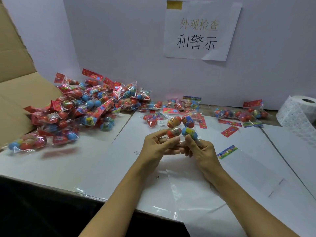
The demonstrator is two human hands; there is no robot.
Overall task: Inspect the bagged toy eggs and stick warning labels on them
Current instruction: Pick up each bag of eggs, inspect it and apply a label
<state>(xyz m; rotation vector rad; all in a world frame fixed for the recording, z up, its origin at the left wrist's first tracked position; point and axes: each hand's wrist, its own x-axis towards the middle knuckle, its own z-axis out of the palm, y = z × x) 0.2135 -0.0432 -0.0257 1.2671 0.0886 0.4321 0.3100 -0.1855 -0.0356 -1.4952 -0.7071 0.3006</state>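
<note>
Above the middle of the table I hold up a clear bag of toy eggs [181, 127], red and blue ones with printed bands. A white warning label [161, 124] shows on its left side. My left hand [159, 147] pinches the bag's lower left edge with thumb and fingers. My right hand [198, 147] pinches the lower right edge under the blue egg. A big pile of bagged eggs [82, 108] lies at the left. A roll of white labels [299, 113] stands at the far right.
More egg bags [239, 113] lie along the back wall, with loose coloured header cards [229, 130] and a card strip [227, 152] on the white sheets. An open cardboard box [15, 93] stands left. A paper sign [200, 31] hangs on the wall.
</note>
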